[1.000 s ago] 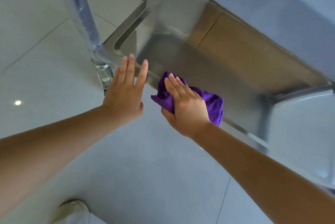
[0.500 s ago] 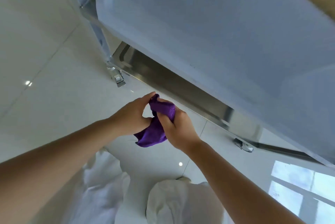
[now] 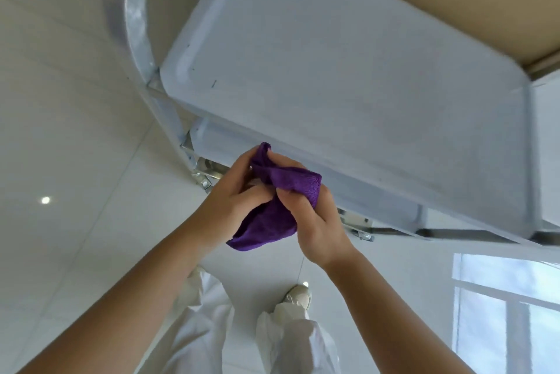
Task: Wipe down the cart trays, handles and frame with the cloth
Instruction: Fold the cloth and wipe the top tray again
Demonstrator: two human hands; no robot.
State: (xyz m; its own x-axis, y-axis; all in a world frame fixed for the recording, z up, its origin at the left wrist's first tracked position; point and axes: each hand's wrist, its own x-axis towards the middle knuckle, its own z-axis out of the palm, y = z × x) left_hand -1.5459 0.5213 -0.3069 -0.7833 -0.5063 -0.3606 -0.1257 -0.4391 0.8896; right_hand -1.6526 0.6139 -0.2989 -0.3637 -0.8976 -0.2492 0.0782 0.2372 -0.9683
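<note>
- The purple cloth was bunched between our two hands, held in the air in front of the cart, just short of the top tray's near edge.
- Our left hand gripped its lower folds, fingers curled round them.
- Our right hand pinched the upper fold, fingers curled tight on it.
- The frame post rose at the tray's left corner.
- Beneath us lay the white tiled floor and a pale shoe.
</note>
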